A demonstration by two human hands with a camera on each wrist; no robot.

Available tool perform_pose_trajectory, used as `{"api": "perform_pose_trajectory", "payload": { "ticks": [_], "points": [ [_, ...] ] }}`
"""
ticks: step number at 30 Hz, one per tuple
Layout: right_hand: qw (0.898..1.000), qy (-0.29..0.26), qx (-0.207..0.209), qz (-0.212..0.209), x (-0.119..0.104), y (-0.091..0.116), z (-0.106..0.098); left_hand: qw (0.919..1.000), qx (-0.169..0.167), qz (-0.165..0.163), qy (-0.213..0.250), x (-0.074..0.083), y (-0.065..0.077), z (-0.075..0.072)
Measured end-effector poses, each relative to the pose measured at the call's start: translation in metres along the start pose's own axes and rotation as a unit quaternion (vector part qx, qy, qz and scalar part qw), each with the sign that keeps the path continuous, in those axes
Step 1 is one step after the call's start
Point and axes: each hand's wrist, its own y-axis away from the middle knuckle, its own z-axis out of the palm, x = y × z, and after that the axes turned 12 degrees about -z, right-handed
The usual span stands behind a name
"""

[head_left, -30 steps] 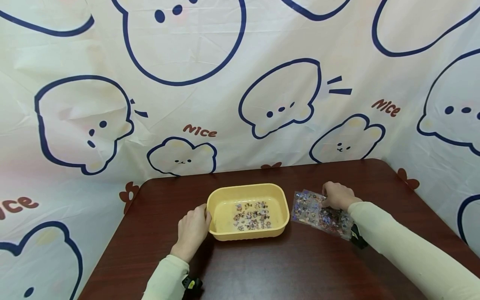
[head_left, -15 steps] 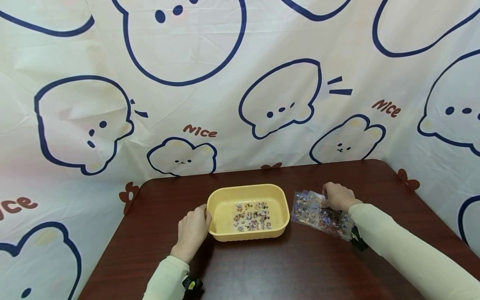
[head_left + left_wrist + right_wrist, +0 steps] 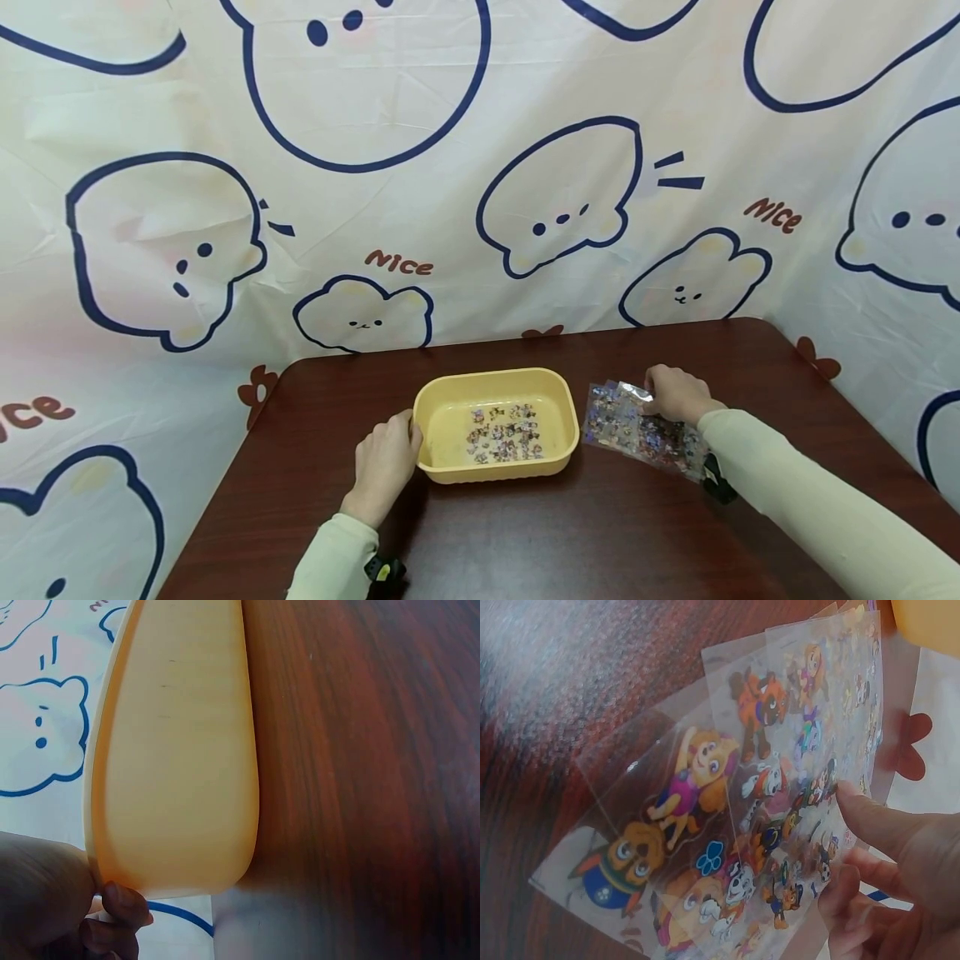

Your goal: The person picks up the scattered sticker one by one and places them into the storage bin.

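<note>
A yellow plastic basin [image 3: 491,473] stands on the table, with small printed figures like stickers [image 3: 506,439] on its floor. My left hand [image 3: 386,467] grips the basin's left end, its fingers curled at the rim in the left wrist view. Several clear sticker sheets [image 3: 613,423] printed with cartoon dogs lie fanned out to the right of the basin. With thumb on one side and curled fingers on the other, my right hand [image 3: 900,877] pinches the sheets by their edge. In the left wrist view the basin's long outer wall [image 3: 180,765] shows, while its inside is hidden.
The dark brown wooden table [image 3: 525,542] has rounded far corners. Behind and beside it hangs a pale cloth [image 3: 442,200] with blue-outlined cartoon animals. A black strap device [image 3: 384,569] sits on the left wrist, another [image 3: 718,479] on the right.
</note>
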Motion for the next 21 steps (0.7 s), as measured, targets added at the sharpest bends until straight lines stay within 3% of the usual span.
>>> {"api": "perform_pose_trajectory", "payload": {
  "ticks": [21],
  "points": [
    [1.0, 0.013, 0.023, -0.013, 0.0002, -0.001, 0.0028, 1.0, 0.006, 0.003, 0.005, -0.0012, 0.0018, 0.0002]
  ]
}}
